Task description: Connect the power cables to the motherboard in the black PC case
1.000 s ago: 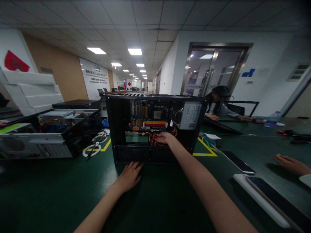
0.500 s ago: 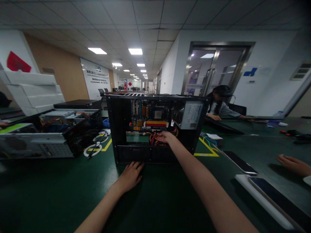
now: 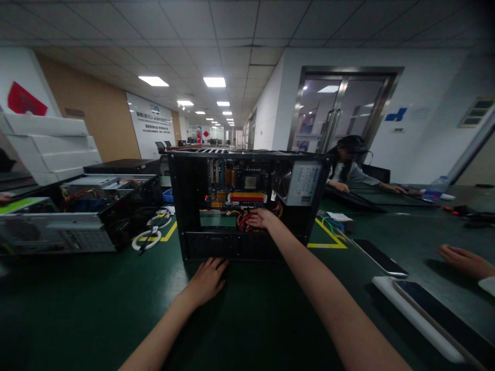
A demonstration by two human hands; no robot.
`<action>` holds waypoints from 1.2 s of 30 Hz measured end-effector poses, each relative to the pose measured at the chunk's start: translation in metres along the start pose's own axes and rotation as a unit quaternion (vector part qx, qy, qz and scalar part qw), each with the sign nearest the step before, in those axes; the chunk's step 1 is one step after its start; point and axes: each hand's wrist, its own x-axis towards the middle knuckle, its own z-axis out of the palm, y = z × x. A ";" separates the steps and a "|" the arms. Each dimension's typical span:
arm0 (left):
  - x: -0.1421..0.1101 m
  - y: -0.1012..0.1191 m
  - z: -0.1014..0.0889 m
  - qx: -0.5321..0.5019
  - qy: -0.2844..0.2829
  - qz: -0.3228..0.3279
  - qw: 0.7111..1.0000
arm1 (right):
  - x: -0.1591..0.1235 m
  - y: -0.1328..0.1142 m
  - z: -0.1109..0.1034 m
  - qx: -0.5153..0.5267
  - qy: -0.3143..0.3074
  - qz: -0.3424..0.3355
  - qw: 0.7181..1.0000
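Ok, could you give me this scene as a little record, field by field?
Left hand: palm down on the green tabletop, fingers by the lower edge of the open computer case
Right hand: at a cable bundle inside it; whether closed on it, unclear
Inside the case: motherboard; power supply at upper right
Left side: second opened computer case
Right side: another person's hand

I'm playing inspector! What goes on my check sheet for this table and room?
Surface: dark-green tabletop, yellow tape.
Job's things: standing, open-sided black metal computer case; grey boxy power supply inside.
Clutter: open silver-and-black computer case, left; flat dark-screened device, right.
Grips: left grip, a bare hand, rests on tabletop beside black case; right grip, also bare, at multicoloured wire bundle, hold unclear.
Cables: that bundle inside black case; coiled white cable, left.
Surroundings: person across table; stacked white boxes, left.
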 end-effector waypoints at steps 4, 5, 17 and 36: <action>0.000 0.001 -0.001 0.001 -0.002 -0.004 1.000 | -0.002 0.000 0.001 -0.031 0.007 -0.002 0.999; 0.000 0.001 -0.001 0.001 -0.003 -0.004 1.000 | -0.003 0.000 0.001 -0.036 0.009 -0.003 0.999; 0.000 0.003 -0.004 -0.001 -0.008 -0.009 1.000 | -0.010 0.001 0.002 -0.100 0.022 -0.030 0.994; 0.000 0.002 -0.002 0.004 -0.001 -0.011 1.000 | 0.009 0.019 0.018 -0.600 0.027 -0.369 0.710</action>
